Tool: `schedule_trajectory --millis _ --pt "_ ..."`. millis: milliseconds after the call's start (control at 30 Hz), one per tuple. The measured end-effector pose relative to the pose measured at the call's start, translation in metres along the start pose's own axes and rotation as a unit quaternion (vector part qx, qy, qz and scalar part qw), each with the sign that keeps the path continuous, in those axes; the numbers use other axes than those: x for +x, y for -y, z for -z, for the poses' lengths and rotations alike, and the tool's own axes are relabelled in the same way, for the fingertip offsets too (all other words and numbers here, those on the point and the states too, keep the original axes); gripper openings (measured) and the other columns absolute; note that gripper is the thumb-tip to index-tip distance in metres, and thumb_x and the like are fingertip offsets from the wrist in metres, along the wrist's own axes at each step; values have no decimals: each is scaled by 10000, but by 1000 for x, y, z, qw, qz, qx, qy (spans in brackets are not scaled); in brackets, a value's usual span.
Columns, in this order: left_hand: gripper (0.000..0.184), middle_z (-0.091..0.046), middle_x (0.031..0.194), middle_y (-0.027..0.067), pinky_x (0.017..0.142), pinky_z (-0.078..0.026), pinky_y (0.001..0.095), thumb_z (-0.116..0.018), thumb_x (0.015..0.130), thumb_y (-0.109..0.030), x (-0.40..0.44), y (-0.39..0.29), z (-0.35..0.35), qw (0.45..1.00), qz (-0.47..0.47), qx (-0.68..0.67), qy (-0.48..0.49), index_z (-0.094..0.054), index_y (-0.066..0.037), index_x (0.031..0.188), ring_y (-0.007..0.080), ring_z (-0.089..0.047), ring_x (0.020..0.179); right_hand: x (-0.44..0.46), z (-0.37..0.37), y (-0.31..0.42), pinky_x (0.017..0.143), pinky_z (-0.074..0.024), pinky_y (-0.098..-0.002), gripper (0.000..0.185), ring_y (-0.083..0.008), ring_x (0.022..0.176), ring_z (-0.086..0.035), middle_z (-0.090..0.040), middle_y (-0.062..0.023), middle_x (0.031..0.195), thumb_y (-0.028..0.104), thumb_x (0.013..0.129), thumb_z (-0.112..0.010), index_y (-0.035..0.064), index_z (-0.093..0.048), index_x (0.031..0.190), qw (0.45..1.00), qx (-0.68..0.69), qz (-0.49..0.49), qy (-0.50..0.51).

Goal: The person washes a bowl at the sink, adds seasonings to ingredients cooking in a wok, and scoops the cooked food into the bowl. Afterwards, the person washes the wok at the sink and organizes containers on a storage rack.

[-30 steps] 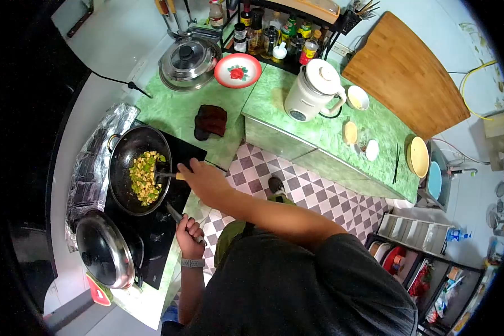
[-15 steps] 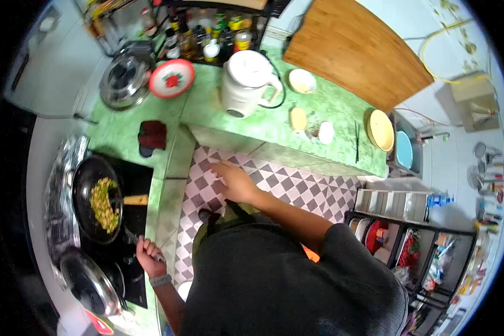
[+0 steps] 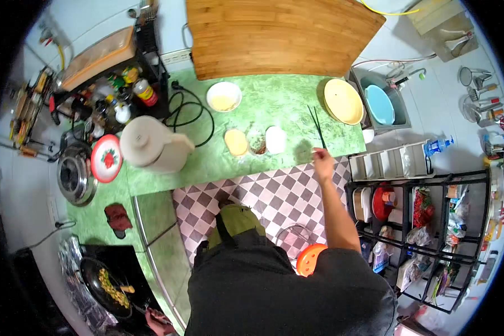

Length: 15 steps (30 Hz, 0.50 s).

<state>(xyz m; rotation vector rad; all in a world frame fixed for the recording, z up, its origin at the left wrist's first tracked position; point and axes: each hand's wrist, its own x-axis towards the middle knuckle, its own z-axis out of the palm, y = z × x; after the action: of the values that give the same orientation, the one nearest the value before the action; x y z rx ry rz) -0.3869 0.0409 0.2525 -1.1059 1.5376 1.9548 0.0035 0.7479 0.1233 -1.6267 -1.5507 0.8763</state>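
Observation:
At the lower left, my left hand point(image 3: 158, 323) is closed round the handle of a black wok point(image 3: 92, 288) on the stove. Diced, yellow-green food point(image 3: 111, 287) lies in the wok, along with a utensil with a wooden handle point(image 3: 128, 289). My right hand point(image 3: 322, 166) reaches to the counter's front edge, its fingers closed at the near ends of dark chopsticks point(image 3: 317, 124) lying there. Beyond the chopsticks is a yellow bowl point(image 3: 343, 102). Left of this hand are a white container point(image 3: 275, 140), a small dish of seasoning point(image 3: 257, 143) and a round, pale-yellow item point(image 3: 236, 143).
A white blender-like appliance point(image 3: 151, 144) stands on the green counter point(image 3: 207, 165) near a white bowl point(image 3: 224, 97). A large wooden board point(image 3: 280, 36) leans behind. An orange stool point(image 3: 309, 259) is beside my body; a black shelf rack point(image 3: 417, 182) stands at right.
My right hand has moved from above the floor out to the right, to the chopsticks. The view has turned rightward; my left hand remains on the wok handle.

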Motion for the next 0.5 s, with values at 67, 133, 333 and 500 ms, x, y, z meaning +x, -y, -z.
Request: schedule_trajectory --millis 67,133,333,500 --pt "218 -528 624 -53 425 -489 211 -566 983 -323 13 -7 18 999 36 -6 -1 -578 -144 858 67 -526 505 56 25 -30 613 -467 -258 93 -118 686 -584 -619 -39 747 34 906 -582 -5 -666 901 974 177 -139 -41" --pt "226 -559 633 -43 432 -503 218 -574 977 -337 23 -13 33 997 70 -20 -12 -579 -145 859 74 -557 522 112 54 -65 629 -512 -279 98 -165 682 -594 -608 -73 761 77 927 -612 -20 -623 916 928 309 -208 -6" --pt "279 -561 589 -36 378 -484 272 -516 996 -371 24 -23 34 991 38 108 -68 -565 -192 788 114 -515 436 208 66 -104 763 -618 -340 390 -282 753 -636 -617 -184 882 262 954 -655 -101 -529 1022 827 444 -326 -108" --pt "301 -574 575 -49 362 -439 260 -576 962 -407 27 -25 38 982 58 131 -123 -565 -203 740 102 -507 416 242 61 -104 531 -553 -258 364 -198 636 -614 -633 -123 782 310 959 -637 -49 -582 977 761 506 -399 -78"
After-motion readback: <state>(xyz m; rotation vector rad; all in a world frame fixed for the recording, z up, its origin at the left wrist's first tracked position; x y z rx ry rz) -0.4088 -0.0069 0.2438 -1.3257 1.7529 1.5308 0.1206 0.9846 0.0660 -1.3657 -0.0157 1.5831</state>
